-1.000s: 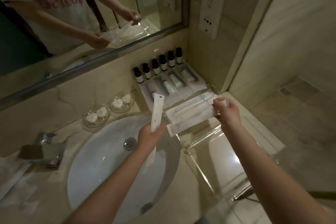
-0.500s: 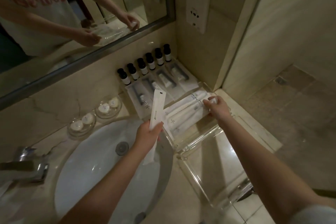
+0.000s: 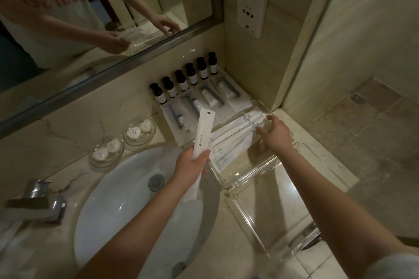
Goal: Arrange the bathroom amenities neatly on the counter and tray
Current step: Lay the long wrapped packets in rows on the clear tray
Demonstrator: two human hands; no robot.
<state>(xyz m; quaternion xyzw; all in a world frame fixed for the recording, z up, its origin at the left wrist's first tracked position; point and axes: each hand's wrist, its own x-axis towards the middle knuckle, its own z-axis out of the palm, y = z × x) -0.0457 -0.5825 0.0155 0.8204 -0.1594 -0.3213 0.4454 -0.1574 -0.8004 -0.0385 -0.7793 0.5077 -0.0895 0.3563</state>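
Amenities are half sorted. Nearest me, the left hand (image 3: 192, 165) is clenched round a long white paper sleeve packet (image 3: 203, 132), upright over the white oval basin (image 3: 127, 206). Beyond it the right hand (image 3: 275, 133), which a moment ago pinched the flat white sachets (image 3: 235, 136), now hovers with fingers spread and empty; the sachets lie fanned in the far end of the clear acrylic tray (image 3: 260, 208) (released, I judge, so the held packet likely joins them next). Farther back, clear-wrapped kits (image 3: 205, 106) lie side by side before a diagonal row of six small dark-capped bottles (image 3: 183, 80) against the wall. Two glass dishes of soaps (image 3: 123, 142) sit left, on the beige marble counter (image 3: 68, 142). A mirror (image 3: 90, 18) hangs above.
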